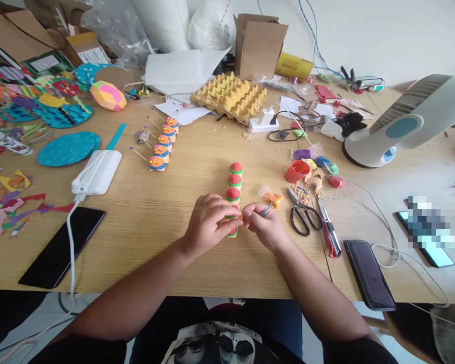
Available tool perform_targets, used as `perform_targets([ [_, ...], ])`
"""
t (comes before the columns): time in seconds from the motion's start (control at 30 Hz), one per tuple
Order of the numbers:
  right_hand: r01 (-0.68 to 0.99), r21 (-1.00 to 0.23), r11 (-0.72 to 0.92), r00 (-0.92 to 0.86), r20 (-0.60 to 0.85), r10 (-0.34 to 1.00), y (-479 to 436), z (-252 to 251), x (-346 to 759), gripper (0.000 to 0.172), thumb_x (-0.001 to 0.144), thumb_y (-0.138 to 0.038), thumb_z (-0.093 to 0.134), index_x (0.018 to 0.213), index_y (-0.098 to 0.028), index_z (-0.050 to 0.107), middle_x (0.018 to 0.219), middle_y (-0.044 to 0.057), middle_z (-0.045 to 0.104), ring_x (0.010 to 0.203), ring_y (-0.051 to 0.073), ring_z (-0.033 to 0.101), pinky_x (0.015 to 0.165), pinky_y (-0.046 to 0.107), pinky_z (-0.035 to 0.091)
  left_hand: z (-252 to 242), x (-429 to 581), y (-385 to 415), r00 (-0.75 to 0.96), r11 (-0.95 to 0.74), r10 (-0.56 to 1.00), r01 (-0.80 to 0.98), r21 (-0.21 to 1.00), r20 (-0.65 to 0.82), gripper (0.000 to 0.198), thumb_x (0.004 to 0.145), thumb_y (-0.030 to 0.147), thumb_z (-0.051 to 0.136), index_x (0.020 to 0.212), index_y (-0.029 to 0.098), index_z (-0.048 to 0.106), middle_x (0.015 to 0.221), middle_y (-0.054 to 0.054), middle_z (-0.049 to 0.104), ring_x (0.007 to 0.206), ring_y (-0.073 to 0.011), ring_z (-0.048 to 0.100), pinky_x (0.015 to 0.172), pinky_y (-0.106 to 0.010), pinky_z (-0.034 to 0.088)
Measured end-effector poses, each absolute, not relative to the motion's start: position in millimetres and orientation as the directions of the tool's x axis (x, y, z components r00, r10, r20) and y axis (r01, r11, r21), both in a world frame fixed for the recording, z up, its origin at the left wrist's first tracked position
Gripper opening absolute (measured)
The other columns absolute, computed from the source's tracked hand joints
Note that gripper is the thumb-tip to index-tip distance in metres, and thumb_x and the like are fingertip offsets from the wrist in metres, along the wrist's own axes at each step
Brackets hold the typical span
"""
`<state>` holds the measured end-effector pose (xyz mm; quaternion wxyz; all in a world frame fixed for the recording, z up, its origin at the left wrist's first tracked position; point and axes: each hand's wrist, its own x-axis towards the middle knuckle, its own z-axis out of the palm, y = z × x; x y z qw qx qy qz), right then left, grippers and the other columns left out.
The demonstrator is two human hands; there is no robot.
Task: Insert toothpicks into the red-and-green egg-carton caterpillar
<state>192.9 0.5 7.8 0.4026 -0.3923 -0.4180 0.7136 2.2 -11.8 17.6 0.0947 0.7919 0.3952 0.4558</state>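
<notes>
A strip of egg-carton cups (233, 193) painted red and green lies lengthwise in front of me. My left hand (211, 222) is over its near end with thumb and fingertips drawn together, covering part of the cups. At those fingertips is a small orange bit (242, 217), which looks like modelling clay; my right hand's fingertips meet it from the other side. Curled closed, my right hand (264, 225) also has a thin teal stick (267, 209) jutting from between its fingers. A plastic bag of orange clay (272, 197) lies just beyond the right hand.
Black-handled scissors (306, 215), a utility knife (329, 230) and a red cup (298, 172) are to the right, near a white fan (394, 126). A painted orange-and-blue carton strip (162, 148) stands farther left. Phones, a white power bank (97, 172) and cables flank my arms.
</notes>
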Motion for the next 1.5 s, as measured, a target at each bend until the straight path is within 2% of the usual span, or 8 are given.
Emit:
perform_targets([
  [0.23,-0.239,-0.913,-0.330,-0.357,-0.234,0.904,0.2,6.1,192.8,0.039,0.075,-0.054,0.081,0.076,-0.017,0.069,0.056,-0.003,0.058,0.046,0.006,0.035,0.047,0.023,0.020,17.5,3.3,-12.7,0.275,-0.679,0.694,0.560,0.476,0.666,0.016,0.088,0.036,0.079,0.096,0.025,0.071,0.090,0.000,0.076,0.086,-0.0182,0.065,0.084,-0.036,0.047],
  [0.43,-0.236,-0.912,-0.335,-0.368,-0.235,0.900,0.8,6.4,192.8,0.041,0.075,-0.056,0.082,0.078,-0.017,0.071,0.056,-0.002,0.059,0.047,0.006,0.035,0.047,0.023,0.019,19.2,2.7,-12.8,0.237,-0.665,0.685,0.588,0.460,0.689,0.001,0.092,0.025,0.073,0.092,0.025,0.073,0.087,0.001,0.078,0.083,-0.0168,0.065,0.083,-0.036,0.048],
  [0.6,-0.285,-0.900,-0.331,-0.395,-0.204,0.896,1.8,6.2,193.3,0.045,0.078,-0.060,0.078,0.087,-0.017,0.074,0.057,-0.002,0.060,0.044,0.005,0.028,0.046,0.024,0.017,21.9,1.9,-12.6,0.222,-0.679,0.663,0.580,0.450,0.715,0.004,0.092,0.021,0.073,0.091,0.024,0.072,0.085,0.001,0.078,0.080,-0.0159,0.064,0.081,-0.036,0.047],
  [0.77,-0.305,-0.886,-0.351,-0.447,-0.193,0.874,0.8,7.2,193.3,0.048,0.077,-0.060,0.080,0.097,-0.016,0.078,0.060,-0.001,0.061,0.046,0.005,0.030,0.046,0.024,0.016,22.4,1.2,-12.7,0.236,-0.692,0.652,0.574,0.438,0.720,0.006,0.091,0.018,0.073,0.090,0.023,0.072,0.085,0.000,0.077,0.080,-0.0164,0.062,0.081,-0.036,0.047],
  [0.97,-0.299,-0.879,-0.372,-0.441,-0.219,0.870,-0.7,7.8,192.0,0.038,0.070,-0.050,0.089,0.088,-0.018,0.078,0.059,-0.002,0.063,0.047,0.006,0.040,0.046,0.022,0.019,19.5,0.4,-12.9,0.267,-0.688,0.648,0.608,0.397,0.714,0.005,0.092,0.023,0.073,0.095,0.027,0.074,0.088,0.001,0.076,0.083,-0.0171,0.063,0.082,-0.036,0.046],
  [1.13,-0.294,-0.884,-0.363,-0.410,-0.226,0.884,0.2,6.5,191.5,0.036,0.070,-0.048,0.089,0.080,-0.017,0.075,0.057,-0.002,0.064,0.045,0.005,0.036,0.045,0.022,0.018,18.6,1.1,-12.7,0.265,-0.694,0.635,0.608,0.385,0.726,0.012,0.090,0.021,0.075,0.101,0.026,0.073,0.088,0.000,0.076,0.084,-0.0172,0.064,0.083,-0.036,0.048],
  [1.33,-0.322,-0.873,-0.366,-0.384,-0.232,0.893,1.0,8.5,192.2,0.037,0.068,-0.047,0.090,0.082,-0.018,0.073,0.060,-0.002,0.063,0.050,0.007,0.042,0.046,0.022,0.020,20.4,2.8,-12.9,0.247,-0.684,0.646,0.609,0.402,0.723,0.016,0.089,0.019,0.074,0.103,0.025,0.071,0.089,0.000,0.076,0.082,-0.0169,0.065,0.082,-0.035,0.048],
  [1.5,-0.378,-0.847,-0.373,-0.388,-0.221,0.895,2.0,9.4,193.1,0.031,0.072,-0.043,0.087,0.079,-0.017,0.070,0.058,-0.002,0.061,0.045,0.004,0.032,0.045,0.022,0.017,20.0,3.5,-12.5,0.247,-0.684,0.647,0.605,0.407,0.721,0.017,0.088,0.018,0.074,0.103,0.024,0.070,0.090,0.001,0.077,0.081,-0.0167,0.064,0.082,-0.036,0.048],
])
